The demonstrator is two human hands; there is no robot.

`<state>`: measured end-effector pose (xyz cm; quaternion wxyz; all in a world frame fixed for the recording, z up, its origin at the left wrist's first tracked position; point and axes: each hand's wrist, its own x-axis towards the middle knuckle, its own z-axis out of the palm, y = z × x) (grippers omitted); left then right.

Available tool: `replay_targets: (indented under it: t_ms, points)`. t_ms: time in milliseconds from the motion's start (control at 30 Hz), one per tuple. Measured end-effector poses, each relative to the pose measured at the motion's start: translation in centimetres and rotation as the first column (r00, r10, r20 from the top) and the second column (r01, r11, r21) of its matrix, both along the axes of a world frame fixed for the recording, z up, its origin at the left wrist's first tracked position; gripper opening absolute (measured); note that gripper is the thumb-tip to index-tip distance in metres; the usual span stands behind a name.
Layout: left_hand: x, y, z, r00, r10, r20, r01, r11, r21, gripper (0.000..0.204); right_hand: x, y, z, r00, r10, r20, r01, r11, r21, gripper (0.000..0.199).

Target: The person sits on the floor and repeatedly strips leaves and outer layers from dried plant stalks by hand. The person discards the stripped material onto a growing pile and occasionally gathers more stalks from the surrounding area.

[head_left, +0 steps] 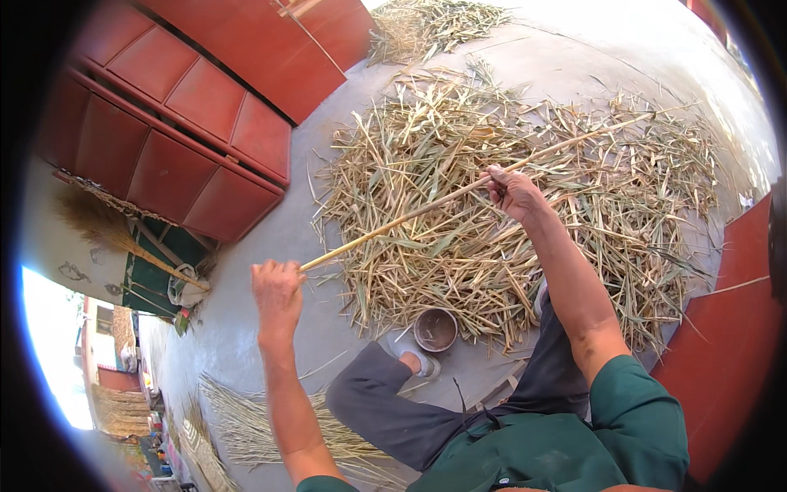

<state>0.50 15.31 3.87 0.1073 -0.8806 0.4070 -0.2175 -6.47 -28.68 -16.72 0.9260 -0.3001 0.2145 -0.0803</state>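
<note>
We see the left hand [277, 289] closed around the near end of a long, thin bamboo strip [410, 215], and the right hand [513, 192] closed on it farther along; both grips are tight on it. The strip runs slantwise above a heap of bamboo shavings [525, 246] on the concrete floor [270, 238]. A small round bowl [435, 330] sits beside the person's shoe [416, 354].

Stalk's [459, 193] near end — hidden in left fist [277, 289].

Pale smooth cane stalk [459, 193], dry matt straw heap [574, 213], glossy red panelled doors [188, 123], rough grey concrete floor [270, 238]
</note>
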Motion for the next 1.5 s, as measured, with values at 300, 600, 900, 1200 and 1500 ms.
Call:
replay_targets:
  t_ms: [300,600,900,1200,1500]
  points:
    - [-0.8,-14.0,-6.9,0.927,-0.274,-0.256,0.201,0.94,-0.277,0.019,-1.2,8.0,3.2,0.985,0.131,0.114,-0.124,0.99,-0.066,0.017]
    - [-2.2,-13.1,-6.2,0.919,-0.384,-0.088,0.301,0.829,-0.47,0.017,-2.8,4.5,3.6,1.0,-0.002,-0.007,0.001,0.977,-0.213,0.021]
    - [-2.4,-14.6,-6.1,0.926,-0.297,-0.235,0.186,0.897,-0.4,0.013,-2.8,5.0,3.6,0.989,-0.029,0.144,0.065,0.967,-0.246,0.025]
    - [1.4,-13.3,-3.8,0.649,-0.514,-0.561,-0.519,0.239,-0.82,0.022,-2.8,4.8,3.1,0.992,-0.084,0.091,0.108,0.943,-0.313,0.023]
    - [5.3,-9.1,-5.1,0.995,-0.045,0.093,0.061,0.983,-0.172,0.026,-1.6,4.7,2.5,0.992,-0.124,0.013,0.12,0.916,-0.384,0.023]
